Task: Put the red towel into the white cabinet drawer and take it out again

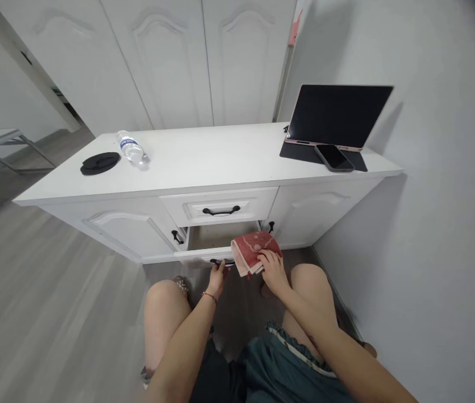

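Note:
A folded red and pale pink towel (256, 249) is in my right hand (271, 270), whose fingers lie over its near side. It hangs by the right front corner of the pulled-out lower drawer (208, 236). My left hand (216, 279) has its fingers closed on the black drawer handle (217, 261) at the front of that drawer. Only part of the drawer's inside shows; the towel covers its right corner. Above it, the upper drawer (193, 210) is closed.
On the white cabinet top (204, 157) lie a clear plastic bottle (130, 146) and a flat black item (99, 163) at left. At right stand a tablet (338, 115) and a phone (334, 158). A wall (422, 235) rises close on the right. My knees flank the drawer.

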`<state>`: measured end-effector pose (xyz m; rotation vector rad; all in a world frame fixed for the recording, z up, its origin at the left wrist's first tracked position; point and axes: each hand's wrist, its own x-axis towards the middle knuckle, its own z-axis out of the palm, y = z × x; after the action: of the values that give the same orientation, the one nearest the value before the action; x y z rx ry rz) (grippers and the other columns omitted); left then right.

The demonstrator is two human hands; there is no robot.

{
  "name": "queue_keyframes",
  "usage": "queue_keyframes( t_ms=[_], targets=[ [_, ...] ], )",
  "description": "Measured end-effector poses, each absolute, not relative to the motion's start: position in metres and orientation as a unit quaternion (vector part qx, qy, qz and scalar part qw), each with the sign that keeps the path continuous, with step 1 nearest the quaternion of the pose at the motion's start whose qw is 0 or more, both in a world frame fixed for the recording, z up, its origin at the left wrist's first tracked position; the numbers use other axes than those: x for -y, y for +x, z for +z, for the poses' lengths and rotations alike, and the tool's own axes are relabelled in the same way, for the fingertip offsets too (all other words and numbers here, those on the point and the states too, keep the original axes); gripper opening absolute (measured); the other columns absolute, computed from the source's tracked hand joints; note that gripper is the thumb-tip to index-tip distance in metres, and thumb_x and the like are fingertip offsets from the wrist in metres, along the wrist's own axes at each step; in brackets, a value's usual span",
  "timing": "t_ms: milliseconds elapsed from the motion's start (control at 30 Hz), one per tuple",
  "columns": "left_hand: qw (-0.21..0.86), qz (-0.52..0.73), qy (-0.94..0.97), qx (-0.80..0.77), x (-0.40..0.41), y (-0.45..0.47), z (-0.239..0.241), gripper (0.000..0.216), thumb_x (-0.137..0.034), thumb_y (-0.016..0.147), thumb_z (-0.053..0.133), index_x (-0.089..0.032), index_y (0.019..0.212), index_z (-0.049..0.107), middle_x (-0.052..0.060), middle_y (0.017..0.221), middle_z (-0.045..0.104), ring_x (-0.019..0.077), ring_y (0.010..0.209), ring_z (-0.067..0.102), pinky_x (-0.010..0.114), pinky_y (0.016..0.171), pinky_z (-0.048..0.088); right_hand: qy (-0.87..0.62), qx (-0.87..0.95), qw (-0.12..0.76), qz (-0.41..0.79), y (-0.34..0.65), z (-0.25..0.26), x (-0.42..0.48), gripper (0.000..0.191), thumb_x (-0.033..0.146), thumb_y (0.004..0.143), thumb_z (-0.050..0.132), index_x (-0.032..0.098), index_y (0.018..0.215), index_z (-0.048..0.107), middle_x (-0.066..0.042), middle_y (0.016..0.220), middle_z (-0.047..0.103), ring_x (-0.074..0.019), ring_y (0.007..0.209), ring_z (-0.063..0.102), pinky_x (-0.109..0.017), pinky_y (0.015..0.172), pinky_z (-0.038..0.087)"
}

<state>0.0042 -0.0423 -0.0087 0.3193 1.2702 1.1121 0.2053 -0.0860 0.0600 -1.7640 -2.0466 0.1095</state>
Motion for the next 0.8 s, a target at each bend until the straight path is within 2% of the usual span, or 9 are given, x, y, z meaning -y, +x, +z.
queue_keyframes(
  t_ms=[133, 367, 633, 733, 800],
  targets=[
    [0.650, 0.488, 0.138, -0.565, 0.042, 0.006, -0.009, 0.027, -0.032, 0.068, 0.074, -0.018, 0.075, 0.052, -0.004, 0.066, 0.058, 0.0079, 0.056, 0.057, 0.021, 0.063, 0.044, -0.663, 0.706, 0.242, 0.061, 0.198, 0.050, 0.086, 0.038, 0.002, 0.072, 0.041, 0.020, 0.102, 0.056, -0.011, 0.118, 0.054, -0.0258, 0.111, 0.045, -0.038, 0.094, 0.038],
    [0.655, 0.495, 0.135, -0.555, 0.044, 0.006, -0.008, 0.023, -0.030, 0.071, 0.073, -0.017, 0.077, 0.054, -0.002, 0.070, 0.062, 0.0083, 0.058, 0.059, 0.021, 0.063, 0.046, -0.695, 0.666, 0.245, 0.118, 0.178, 0.032, 0.076, 0.038, 0.004, 0.073, 0.044, 0.019, 0.105, 0.056, -0.012, 0.109, 0.048, -0.0258, 0.104, 0.050, -0.038, 0.091, 0.044],
    [0.651, 0.498, 0.130, -0.559, 0.045, 0.007, -0.008, 0.023, -0.029, 0.072, 0.072, -0.016, 0.079, 0.054, -0.002, 0.071, 0.062, 0.0069, 0.055, 0.057, 0.019, 0.059, 0.044, -0.712, 0.607, 0.278, 0.219, 0.148, 0.012, 0.061, 0.047, 0.012, 0.078, 0.044, 0.017, 0.125, 0.046, -0.016, 0.119, 0.045, -0.0264, 0.109, 0.055, -0.038, 0.091, 0.047],
    [0.654, 0.494, 0.128, -0.559, 0.046, 0.006, -0.006, 0.024, -0.029, 0.072, 0.073, -0.016, 0.079, 0.053, -0.001, 0.072, 0.062, 0.0079, 0.057, 0.058, 0.020, 0.060, 0.045, -0.722, 0.553, 0.331, 0.250, 0.139, 0.011, 0.058, 0.045, 0.014, 0.079, 0.047, 0.017, 0.124, 0.048, -0.015, 0.119, 0.047, -0.0264, 0.107, 0.056, -0.037, 0.089, 0.047],
    [0.655, 0.494, 0.125, -0.558, 0.047, 0.006, -0.005, 0.025, -0.029, 0.072, 0.073, -0.017, 0.079, 0.052, -0.002, 0.071, 0.061, 0.0078, 0.057, 0.058, 0.020, 0.059, 0.045, -0.725, 0.479, 0.418, 0.267, 0.134, 0.012, 0.056, 0.038, 0.019, 0.080, 0.050, 0.018, 0.119, 0.052, -0.013, 0.116, 0.051, -0.0266, 0.105, 0.057, -0.039, 0.089, 0.046]
  ],
)
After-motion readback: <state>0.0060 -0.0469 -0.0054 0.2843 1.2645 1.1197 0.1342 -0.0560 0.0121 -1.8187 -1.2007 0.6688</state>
